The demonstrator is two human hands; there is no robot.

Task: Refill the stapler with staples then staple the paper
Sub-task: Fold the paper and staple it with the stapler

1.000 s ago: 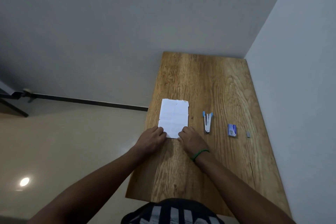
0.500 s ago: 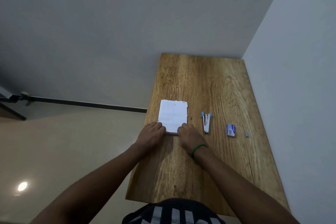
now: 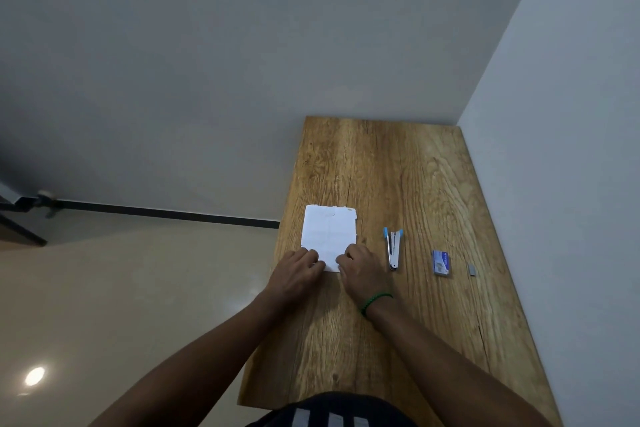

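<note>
A white sheet of paper [image 3: 329,232] lies on the wooden table [image 3: 398,166], with its far edge torn. My left hand [image 3: 298,270] and my right hand [image 3: 360,269] both sit on the paper's near edge, fingers curled and pinching its two near corners. A small stapler [image 3: 393,248] with blue tips lies swung open just right of the paper, untouched. Further right are a blue box of staples [image 3: 441,263] and a small grey strip of staples [image 3: 471,269]. My right wrist wears a green bracelet.
The table stands in a corner, with a grey wall behind it and a white wall [image 3: 571,184] along its right side. Its left edge drops to a beige floor [image 3: 121,288]. Bare wood stretches beyond the paper and in front of my hands.
Both hands have stayed at the paper's near edge, shifting a little over it. The stapler, box and staple strip have not moved. The view has tilted slightly.
</note>
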